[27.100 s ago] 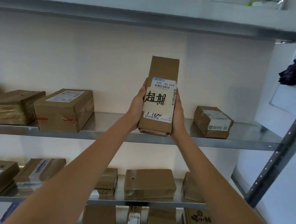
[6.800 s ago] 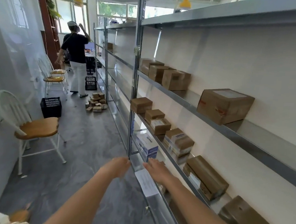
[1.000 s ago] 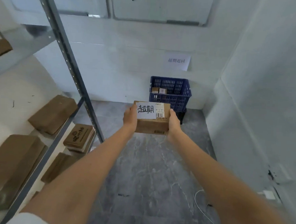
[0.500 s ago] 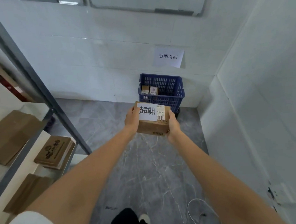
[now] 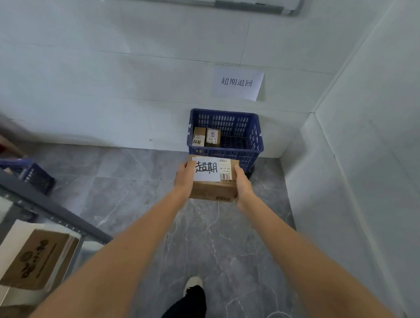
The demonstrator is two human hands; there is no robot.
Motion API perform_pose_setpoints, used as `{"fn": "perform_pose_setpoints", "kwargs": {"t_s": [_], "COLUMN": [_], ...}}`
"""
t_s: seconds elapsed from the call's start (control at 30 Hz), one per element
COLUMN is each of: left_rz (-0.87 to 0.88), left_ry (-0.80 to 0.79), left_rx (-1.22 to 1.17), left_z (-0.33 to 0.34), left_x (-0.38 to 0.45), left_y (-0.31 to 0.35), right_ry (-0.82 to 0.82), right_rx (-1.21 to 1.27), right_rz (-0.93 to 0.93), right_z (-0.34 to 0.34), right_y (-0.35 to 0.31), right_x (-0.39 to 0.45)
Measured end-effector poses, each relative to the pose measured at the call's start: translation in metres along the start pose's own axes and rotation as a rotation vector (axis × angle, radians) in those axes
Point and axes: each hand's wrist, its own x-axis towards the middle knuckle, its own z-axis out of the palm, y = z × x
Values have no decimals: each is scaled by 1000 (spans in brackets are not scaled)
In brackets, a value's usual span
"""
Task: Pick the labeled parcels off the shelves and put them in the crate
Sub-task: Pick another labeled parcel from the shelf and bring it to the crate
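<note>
Right now, from the head view, you hold a brown cardboard parcel (image 5: 212, 181) between both hands, out in front of you at arm's length and above the grey floor (image 5: 134, 193). Your left hand (image 5: 184, 179) is closed on its left end and your right hand (image 5: 243, 186) on its right end, fingers wrapped around the short sides, so the parcel's long axis runs side to side between your palms. Its top face tilts up toward you and carries a white label (image 5: 206, 169) with large handwritten characters, upright as you read them, and a small barcode at the label's right edge.

Just beyond the parcel, against the wall, stands the blue crate (image 5: 252, 141); the parcel's far edge overlaps the crate's near rim in this view, but the parcel is not inside it. Two small labeled parcels (image 5: 206, 137) already stand on end in the crate's left half, side by side. On the wall above the crate hangs a paper sign (image 5: 237, 83). Well to the left of the crate, a shelf frame (image 5: 45, 208) shows, with a brown box (image 5: 37, 259) lying on it.
</note>
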Motion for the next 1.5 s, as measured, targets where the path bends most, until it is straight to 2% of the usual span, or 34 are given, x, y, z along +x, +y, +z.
{"fn": "perform_pose_setpoints", "kwargs": {"t_s": [0.33, 0.43, 0.73, 0.93, 1.27, 1.5], "left_rz": [-58, -61, -179, -264, -419, -601], "left_ry": [-22, -31, 81, 127, 123, 91], "left_rx": [137, 120, 45, 70, 18, 17], "left_z": [39, 58, 118, 146, 165, 183], "left_x": [134, 172, 294, 370, 471, 559], "left_y": [36, 49, 90, 93, 90, 38], "right_ry": [105, 79, -34, -22, 33, 97], "right_rx": [-118, -144, -121, -144, -152, -180], "right_rz": [-8, 19, 116, 171, 289, 365], "right_z": [13, 12, 22, 32, 53, 57], "right_y": [-47, -63, -150, -178, -174, -156], "right_x": [157, 206, 312, 383, 495, 585]}}
